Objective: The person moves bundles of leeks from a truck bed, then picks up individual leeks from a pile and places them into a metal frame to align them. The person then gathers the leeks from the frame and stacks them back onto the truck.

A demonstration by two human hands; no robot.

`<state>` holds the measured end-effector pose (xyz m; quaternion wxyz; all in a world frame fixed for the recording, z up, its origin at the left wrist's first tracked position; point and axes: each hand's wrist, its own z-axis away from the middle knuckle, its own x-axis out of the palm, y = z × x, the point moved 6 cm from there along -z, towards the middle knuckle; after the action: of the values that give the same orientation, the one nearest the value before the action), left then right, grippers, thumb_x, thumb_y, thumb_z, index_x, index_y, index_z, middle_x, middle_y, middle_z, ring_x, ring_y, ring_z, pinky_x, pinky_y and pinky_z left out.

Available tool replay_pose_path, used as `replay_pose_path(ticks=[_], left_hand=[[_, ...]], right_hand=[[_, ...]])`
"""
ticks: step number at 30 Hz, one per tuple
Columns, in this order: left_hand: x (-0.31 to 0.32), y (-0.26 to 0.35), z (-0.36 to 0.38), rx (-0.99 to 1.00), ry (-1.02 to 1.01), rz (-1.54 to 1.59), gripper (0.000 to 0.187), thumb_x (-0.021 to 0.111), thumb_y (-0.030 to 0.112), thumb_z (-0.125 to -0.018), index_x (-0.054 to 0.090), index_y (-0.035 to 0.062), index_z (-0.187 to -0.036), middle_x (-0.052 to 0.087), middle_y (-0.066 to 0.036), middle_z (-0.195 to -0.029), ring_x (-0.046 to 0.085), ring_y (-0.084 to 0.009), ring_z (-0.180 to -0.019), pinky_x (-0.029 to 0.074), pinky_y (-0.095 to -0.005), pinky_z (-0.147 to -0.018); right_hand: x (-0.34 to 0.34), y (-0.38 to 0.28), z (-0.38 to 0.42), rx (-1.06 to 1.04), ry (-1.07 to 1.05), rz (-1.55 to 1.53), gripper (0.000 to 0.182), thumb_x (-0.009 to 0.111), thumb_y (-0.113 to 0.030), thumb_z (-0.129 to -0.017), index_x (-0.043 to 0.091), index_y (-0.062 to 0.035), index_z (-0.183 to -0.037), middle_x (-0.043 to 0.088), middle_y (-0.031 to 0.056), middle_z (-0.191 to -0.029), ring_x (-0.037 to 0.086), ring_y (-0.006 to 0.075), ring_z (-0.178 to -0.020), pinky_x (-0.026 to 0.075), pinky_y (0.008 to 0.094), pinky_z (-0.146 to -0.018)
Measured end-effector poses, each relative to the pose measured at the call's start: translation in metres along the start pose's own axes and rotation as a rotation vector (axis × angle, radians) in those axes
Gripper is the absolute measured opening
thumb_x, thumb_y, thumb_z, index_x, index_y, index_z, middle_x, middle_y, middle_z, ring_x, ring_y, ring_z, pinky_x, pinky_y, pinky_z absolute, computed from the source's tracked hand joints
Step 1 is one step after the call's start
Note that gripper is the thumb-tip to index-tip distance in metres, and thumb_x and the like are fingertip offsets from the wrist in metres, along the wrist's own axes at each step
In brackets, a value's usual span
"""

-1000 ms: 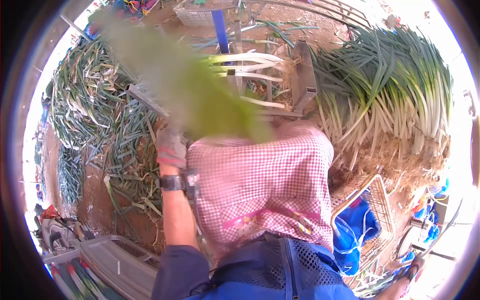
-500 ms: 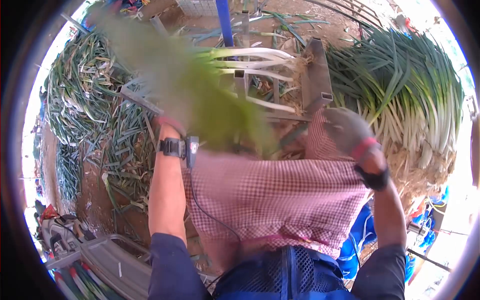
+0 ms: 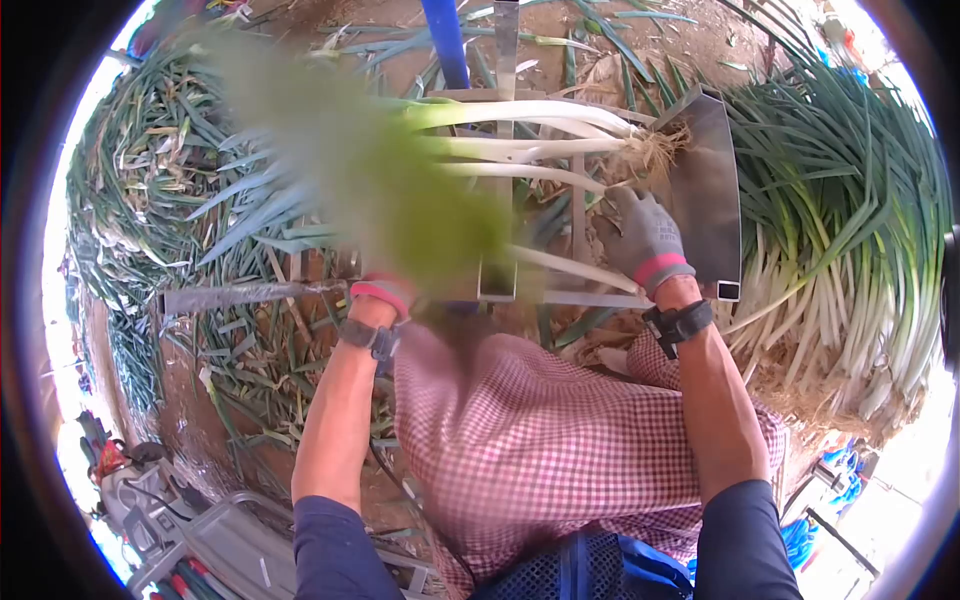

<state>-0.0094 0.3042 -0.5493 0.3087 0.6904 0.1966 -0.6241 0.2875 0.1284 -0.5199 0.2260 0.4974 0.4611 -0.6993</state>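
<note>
Several long leeks [image 3: 530, 148] lie across a metal frame [image 3: 497, 275], white stems and roots toward the metal end plate [image 3: 708, 190]. My right hand [image 3: 645, 235], in a grey glove with a pink cuff, is at the root ends, its fingers bent around the lower stems; what they hold is partly hidden. My left hand [image 3: 385, 285] shows only its pink cuff and part of the glove beside the frame's near edge. A green and grey blur covers its fingers and the middle of the leeks.
A large pile of leeks [image 3: 840, 230] stands at the right. Cut leaves [image 3: 150, 190] are heaped at the left. A blue post [image 3: 445, 40] rises behind the frame. Checked cloth [image 3: 560, 430] covers my lap. A grey cart [image 3: 225, 540] is at the lower left.
My right hand has moved from beside the end plate's near corner to the root ends. My left hand has shifted slightly right. The view has shifted, and the frame appears closer.
</note>
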Motion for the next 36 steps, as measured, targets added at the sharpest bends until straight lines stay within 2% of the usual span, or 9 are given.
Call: replay_pose_path(ticks=[4, 7, 13, 19, 25, 28, 32, 34, 36], left_hand=[[0.014, -0.008, -0.006, 0.048, 0.017, -0.020, 0.085, 0.083, 0.020, -0.068, 0.053, 0.0187, -0.148, 0.051, -0.007, -0.151, 0.047, -0.0318, -0.139, 0.038, -0.0505, -0.113], [0.011, -0.005, -0.012, 0.085, 0.088, -0.065, 0.089, 0.084, 0.020, -0.064, 0.053, 0.0196, -0.148, 0.049, -0.008, -0.152, 0.047, -0.0335, -0.139, 0.037, -0.0519, -0.113], [0.001, -0.005, -0.042, 0.137, 0.033, -0.069, 0.089, 0.087, 0.027, -0.061, 0.056, 0.0193, -0.144, 0.053, -0.009, -0.146, 0.049, -0.0313, -0.136, 0.035, -0.0511, -0.116], [-0.013, 0.016, -0.059, 0.043, -0.256, -0.109, 0.073, 0.088, 0.033, -0.065, 0.066, 0.0153, -0.132, 0.062, -0.009, -0.136, 0.056, -0.0301, -0.128, 0.038, -0.0479, -0.113], [0.002, -0.033, -0.054, 0.024, 0.029, 0.389, 0.061, 0.083, 0.027, -0.074, 0.067, 0.0122, -0.130, 0.066, -0.011, -0.132, 0.058, -0.0332, -0.126, 0.042, -0.0462, -0.109], [-0.023, -0.024, -0.070, 0.008, 0.219, 0.226, 0.056, 0.079, 0.024, -0.077, 0.067, 0.0122, -0.131, 0.066, -0.010, -0.132, 0.058, -0.0327, -0.125, 0.043, -0.0458, -0.108], [-0.040, -0.006, -0.091, 0.022, 0.379, -0.005, 0.052, 0.076, 0.022, -0.080, 0.067, 0.0156, -0.131, 0.065, -0.008, -0.133, 0.059, -0.0306, -0.124, 0.044, -0.0470, -0.107], [-0.017, -0.022, -0.085, 0.048, 0.421, -0.022, 0.049, 0.075, 0.022, -0.081, 0.069, 0.0175, -0.129, 0.064, -0.006, -0.134, 0.059, -0.0296, -0.124, 0.043, -0.0476, -0.107], [-0.020, -0.018, -0.084, 0.032, 0.366, -0.001, 0.046, 0.074, 0.023, -0.083, 0.070, 0.0191, -0.128, 0.064, -0.005, -0.135, 0.059, -0.0289, -0.125, 0.042, -0.0479, -0.108]], right_hand=[[0.004, -0.032, -0.015, -0.279, 0.191, 0.161, 0.057, 0.077, -0.026, -0.085, 0.057, -0.0108, -0.137, 0.067, 0.0202, -0.125, 0.063, 0.0436, -0.114, 0.048, 0.0536, -0.101], [0.038, -0.014, -0.040, -0.083, -0.121, 0.148, 0.053, 0.072, -0.023, -0.088, 0.057, -0.0125, -0.138, 0.068, 0.0184, -0.126, 0.063, 0.0438, -0.113, 0.049, 0.0524, -0.097], [0.058, 0.010, -0.031, -0.115, -0.517, 0.008, 0.044, 0.072, -0.024, -0.088, 0.061, -0.0100, -0.128, 0.069, 0.0188, -0.112, 0.066, 0.0437, -0.098, 0.052, 0.0504, -0.083], [0.008, -0.090, -0.068, -0.413, 0.234, 0.156, 0.018, 0.069, -0.021, -0.084, 0.071, -0.0106, -0.099, 0.068, 0.0130, -0.109, 0.067, 0.0382, -0.098, 0.055, 0.0499, -0.084], [0.043, -0.101, -0.109, -0.453, 0.060, 0.311, 0.015, 0.067, -0.019, -0.085, 0.071, -0.0115, -0.096, 0.070, 0.0121, -0.109, 0.067, 0.0357, -0.102, 0.055, 0.0502, -0.082], [0.023, -0.093, -0.105, -0.558, 0.085, 0.026, 0.014, 0.068, -0.017, -0.086, 0.072, -0.0092, -0.098, 0.072, 0.0129, -0.097, 0.070, 0.0293, -0.091, 0.056, 0.0439, -0.077], [-0.028, -0.075, -0.092, -0.142, -0.314, -0.705, 0.024, 0.075, -0.016, -0.088, 0.071, 0.0022, -0.104, 0.071, 0.0067, -0.084, 0.064, 0.0150, -0.071, 0.051, 0.0309, -0.067], [-0.076, -0.069, -0.080, 0.019, -0.400, -0.769, 0.019, 0.075, -0.009, -0.086, 0.072, 0.0015, -0.102, 0.071, 0.0072, -0.086, 0.064, 0.0125, -0.072, 0.048, 0.0262, -0.063], [-0.134, -0.039, -0.072, -0.219, -0.275, -0.801, 0.017, 0.072, -0.010, -0.088, 0.071, 0.0010, -0.100, 0.070, 0.0098, -0.092, 0.065, 0.0148, -0.076, 0.048, 0.0267, -0.064]])
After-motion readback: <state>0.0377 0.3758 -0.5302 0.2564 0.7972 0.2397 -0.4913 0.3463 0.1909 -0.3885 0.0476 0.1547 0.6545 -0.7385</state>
